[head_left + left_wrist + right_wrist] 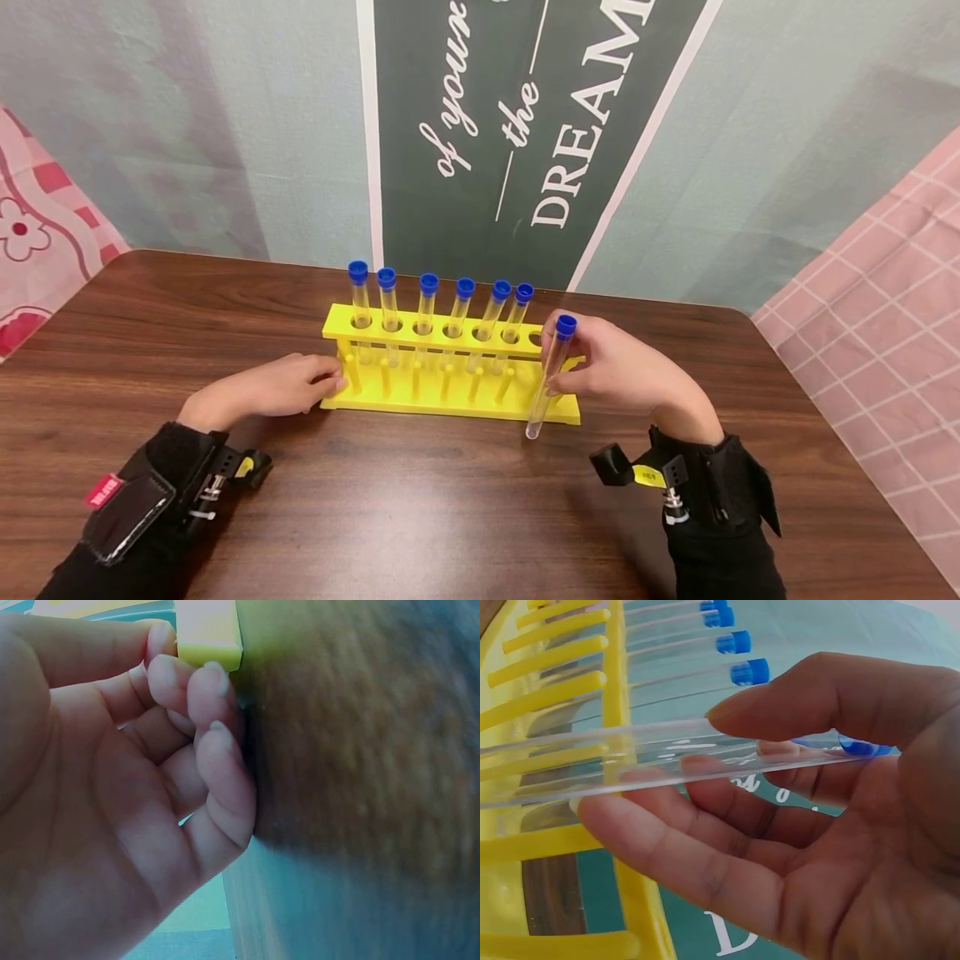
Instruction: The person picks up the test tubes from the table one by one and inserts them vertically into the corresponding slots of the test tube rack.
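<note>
A yellow test tube rack (450,402) stands on the table, with several clear, blue-capped test tubes (425,304) upright in its holes. At the rack's left end, my left hand (281,387) holds the edge with thumb and curled fingertips; the left wrist view shows the fingertips against the yellow end piece (210,649). My right hand (618,362) grips another blue-capped test tube (551,362) between thumb and fingers. That tube slants in front of the rack's right end, its rounded bottom over the table. From the right wrist view, the held tube (667,761) looks transparent, with no contents visible.
The brown wooden table (420,508) extends around the rack. Behind it hangs a grey-green cloth (300,125) with a dark lettered panel (480,217). Pink patterned cloths flank both sides. An uncovered hole (536,337) shows near the rack's right end.
</note>
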The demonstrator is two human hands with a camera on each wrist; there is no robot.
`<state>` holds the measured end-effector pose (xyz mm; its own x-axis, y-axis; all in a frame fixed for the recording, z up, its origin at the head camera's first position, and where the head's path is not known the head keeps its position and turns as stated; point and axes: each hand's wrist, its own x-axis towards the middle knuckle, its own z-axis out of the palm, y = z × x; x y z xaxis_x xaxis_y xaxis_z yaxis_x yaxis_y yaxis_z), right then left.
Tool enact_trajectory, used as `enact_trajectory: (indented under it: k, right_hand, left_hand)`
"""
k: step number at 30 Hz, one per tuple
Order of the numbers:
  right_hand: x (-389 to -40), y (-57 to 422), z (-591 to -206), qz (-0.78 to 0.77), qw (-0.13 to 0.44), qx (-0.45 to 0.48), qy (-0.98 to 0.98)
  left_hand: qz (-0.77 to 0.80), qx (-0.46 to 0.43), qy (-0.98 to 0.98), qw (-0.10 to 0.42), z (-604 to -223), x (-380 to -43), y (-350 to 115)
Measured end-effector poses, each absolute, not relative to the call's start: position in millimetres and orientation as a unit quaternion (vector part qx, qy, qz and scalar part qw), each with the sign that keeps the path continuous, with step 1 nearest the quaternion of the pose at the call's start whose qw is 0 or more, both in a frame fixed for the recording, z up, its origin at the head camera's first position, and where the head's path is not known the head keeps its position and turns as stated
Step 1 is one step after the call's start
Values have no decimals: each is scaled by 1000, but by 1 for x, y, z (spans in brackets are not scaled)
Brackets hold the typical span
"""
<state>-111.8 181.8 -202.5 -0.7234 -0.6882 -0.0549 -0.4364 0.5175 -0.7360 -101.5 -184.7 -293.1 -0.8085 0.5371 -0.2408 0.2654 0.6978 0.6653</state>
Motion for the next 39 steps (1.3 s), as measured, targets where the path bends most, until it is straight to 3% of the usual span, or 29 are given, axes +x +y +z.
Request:
enact_trajectory:
  k: [39]
  right_hand:
    - [-131,191,-176,-385,143,-273,870]
  left_hand:
    - [321,228,893,217,-293,-101,-185]
